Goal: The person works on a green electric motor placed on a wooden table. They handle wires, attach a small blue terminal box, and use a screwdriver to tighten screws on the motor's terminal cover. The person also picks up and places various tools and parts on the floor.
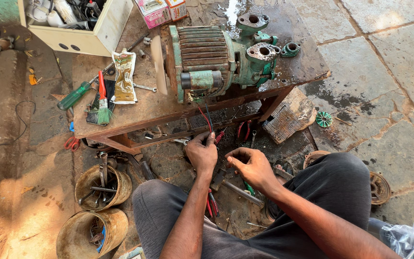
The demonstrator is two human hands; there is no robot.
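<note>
A green electric motor with a pump head (pixel 216 60) lies on a low, dirty wooden table (pixel 140 112). Red and black wires (pixel 205 117) hang from the motor over the table's front edge. My left hand (pixel 201 153) is closed around the lower ends of those wires, just below the table edge. My right hand (pixel 252 168) is beside it, a little lower and to the right, fingers curled, pinching something small that I cannot make out. Both forearms reach forward over my knees in dark trousers.
On the table lie a green-handled screwdriver (pixel 74 96), a red-handled brush (pixel 103 103), a plastic packet (pixel 124 76), a cream box of parts (pixel 80 24). Two rusty buckets of tools (pixel 102 187) stand at my left. Pliers and tools litter the floor under the table.
</note>
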